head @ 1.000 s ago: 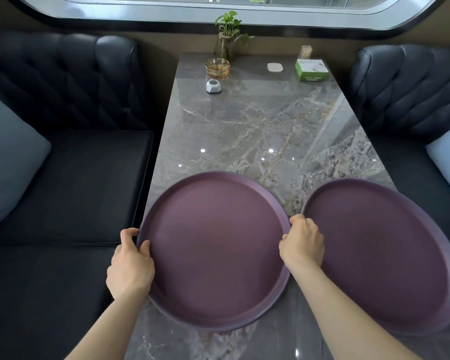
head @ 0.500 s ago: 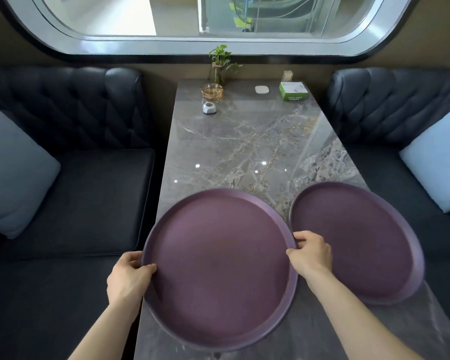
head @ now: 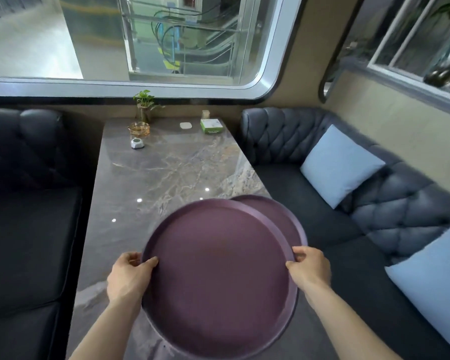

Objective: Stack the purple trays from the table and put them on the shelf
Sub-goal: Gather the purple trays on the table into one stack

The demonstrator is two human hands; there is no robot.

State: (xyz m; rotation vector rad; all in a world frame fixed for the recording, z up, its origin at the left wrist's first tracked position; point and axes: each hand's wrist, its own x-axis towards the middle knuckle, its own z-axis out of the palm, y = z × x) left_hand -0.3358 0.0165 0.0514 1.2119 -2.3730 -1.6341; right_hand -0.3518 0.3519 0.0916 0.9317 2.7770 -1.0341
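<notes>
1. The upper purple tray [head: 218, 279] is held over the near right corner of the tabletop [head: 151, 183], covering most of the lower purple tray [head: 283, 216], which shows only as a crescent along the far right side. The upper one sits off-centre toward the near left. Whether it rests fully on the lower one or is held just above it cannot be told.

2. The left hand [head: 126, 278] has its grip closed on the upper tray's left rim, thumb over the lip and fingers under it.

3. The right hand [head: 311, 271] is closed on the right rim, thumb on top. It is at the place where both rims run close together, so I cannot tell whether it pinches one tray or both.

4. Handling, as a judgement: the trays look stiff, thin and light, probably moulded plastic with a matt, faintly textured face that should not slip much. The raised rim is the natural hold.

5. Wide round trays tip easily, so opposite holds across the middle, as here, suit them best. Once nested, the pair should be carried with fingers beneath the lower tray, since the upper one may slide.

6. The shelf is not identifiable in this view.
</notes>
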